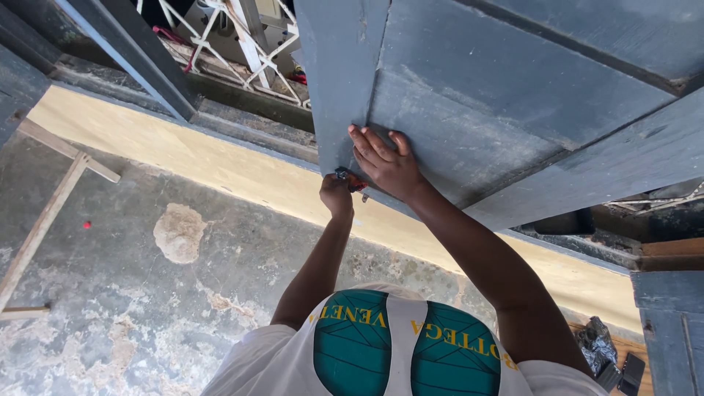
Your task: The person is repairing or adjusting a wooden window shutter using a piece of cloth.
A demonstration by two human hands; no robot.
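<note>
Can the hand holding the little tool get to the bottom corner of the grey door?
Probably yes. The left hand is already right at the grey door bottom corner with its small tool, and the right hand lies flat beside it, not blocking.

Right hand (387, 163) flat on grey door (499, 81); left hand (336, 195) grips small tool (350, 178).

Door panel (469, 110): painted wood, matt grey-blue, dusty and scuffed under the right hand's fingers (374, 147). Tool (350, 178) gripped in left hand (336, 196): metal head, reddish handle. Floor (147, 293) below the fingers: rough, patchy worn concrete.
</note>
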